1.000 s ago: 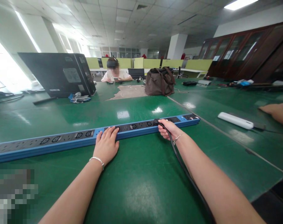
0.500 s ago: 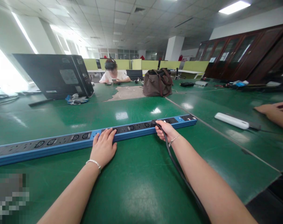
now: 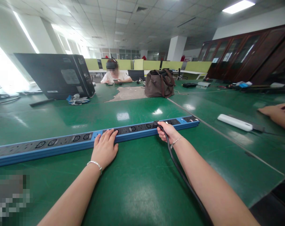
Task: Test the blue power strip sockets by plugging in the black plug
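A long blue power strip with black socket panels runs slantwise over the green table. My left hand rests on its middle, fingers stretched across the top and thumb by the near side. Farther right, my right hand is closed around a black power plug, which sits against the sockets on top of the strip. Whether its pins are fully in a socket is hidden. From the plug a thick black cord trails under my right wrist and along the forearm toward me.
On the green table stand a black computer case with gloves beside it, and a brown bag. A white bar-shaped device lies at right, near another person's hand. Someone sits across the table.
Both hands keep their places on the strip and the plug. The whole view has shifted very slightly.
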`<state>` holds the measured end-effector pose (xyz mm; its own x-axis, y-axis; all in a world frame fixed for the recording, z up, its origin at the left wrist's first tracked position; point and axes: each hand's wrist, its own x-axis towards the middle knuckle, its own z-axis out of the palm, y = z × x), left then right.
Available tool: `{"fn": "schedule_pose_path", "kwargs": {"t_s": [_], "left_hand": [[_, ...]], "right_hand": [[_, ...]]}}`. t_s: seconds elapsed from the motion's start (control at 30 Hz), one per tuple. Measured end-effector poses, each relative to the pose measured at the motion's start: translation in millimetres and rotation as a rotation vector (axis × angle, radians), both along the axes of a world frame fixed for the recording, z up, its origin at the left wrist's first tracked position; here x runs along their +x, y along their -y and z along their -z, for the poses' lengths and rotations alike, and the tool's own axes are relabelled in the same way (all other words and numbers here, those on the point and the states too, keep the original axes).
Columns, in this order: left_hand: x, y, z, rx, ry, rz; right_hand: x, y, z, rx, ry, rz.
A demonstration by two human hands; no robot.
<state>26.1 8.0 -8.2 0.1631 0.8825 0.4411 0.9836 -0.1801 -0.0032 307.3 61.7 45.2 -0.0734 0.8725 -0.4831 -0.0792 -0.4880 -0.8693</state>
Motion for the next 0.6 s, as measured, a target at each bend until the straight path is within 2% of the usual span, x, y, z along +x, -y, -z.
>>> {"fn": "schedule_pose_path", "kwargs": {"t_s": [0.13,0.33,0.4,0.53,0.6], "left_hand": [[0.2,0.2,-1.0,-0.005,0.002,0.0],[0.2,-0.6,-0.8,0.001,0.014,-0.002],[-0.2,-1.1,-0.7,0.003,0.018,-0.005],[-0.1,-1.1,-1.8,-0.006,0.024,-0.006],[0.4,-0.8,-2.4,-0.008,0.028,-0.005]], "right_hand": [[-0.9,-0.9,3.3,0.021,0.016,0.019],[-8.6,-0.1,10.9,0.142,0.06,0.105],[-10.4,3.3,4.9,0.223,0.017,0.095],[2.3,12.0,-17.6,0.486,-0.276,0.027],[19.5,14.3,-25.0,0.493,-0.367,0.043]]}}
